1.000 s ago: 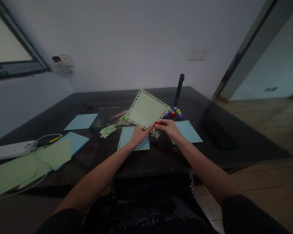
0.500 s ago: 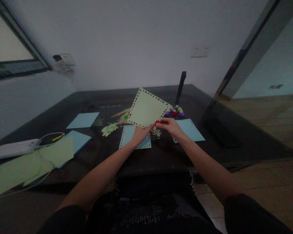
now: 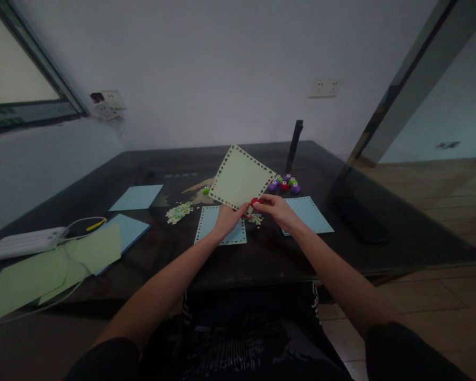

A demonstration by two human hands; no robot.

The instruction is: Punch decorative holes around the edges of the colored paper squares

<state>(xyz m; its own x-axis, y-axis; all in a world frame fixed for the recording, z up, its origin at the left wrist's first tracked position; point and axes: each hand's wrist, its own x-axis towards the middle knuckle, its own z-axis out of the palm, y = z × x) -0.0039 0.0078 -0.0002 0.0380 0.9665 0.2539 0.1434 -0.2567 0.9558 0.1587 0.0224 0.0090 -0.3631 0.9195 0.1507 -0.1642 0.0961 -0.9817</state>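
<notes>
My left hand grips the lower corner of a pale green sheet of paper, tilted up above the table. Small punched holes line the sheet's edges. In my right hand is a small red craft punch, pinched between the fingers at the sheet's lower right edge. Whether the paper sits inside its slot is too small to tell. Below the hands lie punched paper bits. A blue sheet with holed edges lies partly under my left hand, and another blue sheet is beside my right wrist.
Several purple, green and red punches cluster behind my right hand. A green punch and a heap of paper bits lie to the left. Further left are blue paper, green sheets and a white power strip with a cable.
My hands, the green sheet and the red punch keep nearly the same place. The whole view has shifted slightly downward.
</notes>
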